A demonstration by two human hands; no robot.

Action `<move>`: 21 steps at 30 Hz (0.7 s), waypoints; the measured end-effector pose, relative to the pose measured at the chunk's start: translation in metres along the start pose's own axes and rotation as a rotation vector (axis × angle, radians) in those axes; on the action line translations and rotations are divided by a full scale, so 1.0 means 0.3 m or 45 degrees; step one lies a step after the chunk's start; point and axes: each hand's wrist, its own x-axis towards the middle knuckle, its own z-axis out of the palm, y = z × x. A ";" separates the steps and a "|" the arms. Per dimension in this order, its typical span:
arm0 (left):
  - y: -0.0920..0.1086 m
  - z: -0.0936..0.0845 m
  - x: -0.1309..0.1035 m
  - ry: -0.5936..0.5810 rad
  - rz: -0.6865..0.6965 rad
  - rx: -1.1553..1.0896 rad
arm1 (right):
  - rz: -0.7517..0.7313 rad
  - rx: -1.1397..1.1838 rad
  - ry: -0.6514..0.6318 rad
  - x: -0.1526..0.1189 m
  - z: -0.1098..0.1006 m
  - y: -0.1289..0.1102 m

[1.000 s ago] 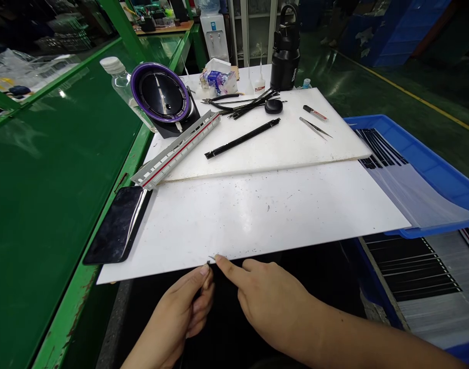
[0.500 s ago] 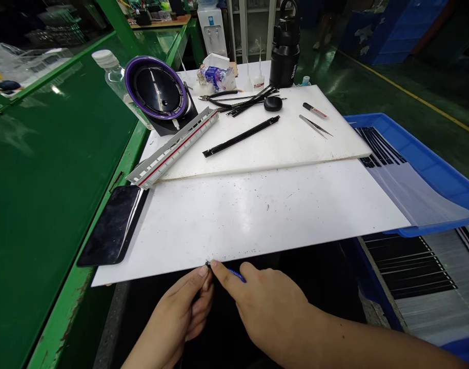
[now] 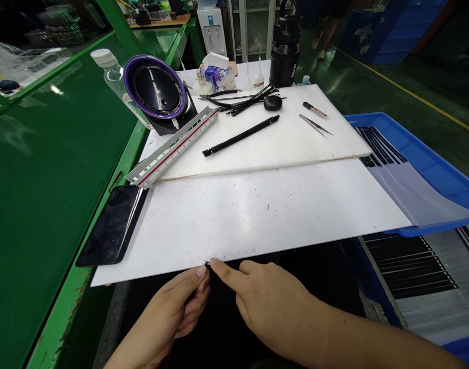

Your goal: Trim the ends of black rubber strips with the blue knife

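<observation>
At the near edge of the white board (image 3: 257,210), my left hand (image 3: 180,302) pinches a small dark piece (image 3: 207,263) between thumb and fingers. My right hand (image 3: 265,297) is beside it, its index finger stretched to the piece and the other fingers curled under. What the right hand holds is hidden beneath it. A long black strip (image 3: 242,136) lies on the white foam slab (image 3: 296,143) further back. To its left, a grey slotted part with a red line (image 3: 176,148) rests partly on the foam's edge.
A black phone (image 3: 111,225) lies at the left edge, near a purple-rimmed fan (image 3: 155,87). Pliers, black strips, tweezers (image 3: 314,125) and a black bottle (image 3: 284,61) stand or lie further back. A blue tray (image 3: 442,179) is on the right.
My left hand has shifted slightly left and down. The blue tool seen by my right hand before is now hidden. A person's legs have come into view at the back.
</observation>
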 end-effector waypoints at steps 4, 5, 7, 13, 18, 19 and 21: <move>0.004 0.001 -0.002 0.002 -0.001 0.018 | 0.046 -0.054 -0.068 0.004 -0.005 0.000; 0.004 0.001 -0.002 0.005 -0.006 0.023 | 0.046 -0.060 -0.074 0.005 -0.004 0.002; 0.004 0.000 -0.003 0.015 -0.011 0.032 | 0.035 -0.062 -0.066 0.006 -0.001 0.010; 0.000 -0.002 -0.001 0.012 0.003 0.049 | -0.042 0.003 -0.026 0.002 0.003 0.024; 0.006 0.003 -0.006 0.003 0.001 0.048 | -0.048 0.034 -0.024 0.002 -0.008 0.017; 0.007 0.005 -0.008 0.004 0.002 0.048 | -0.043 0.042 -0.021 0.002 -0.010 0.016; 0.008 0.007 -0.009 0.003 0.004 0.050 | -0.052 0.046 -0.016 0.003 -0.014 0.015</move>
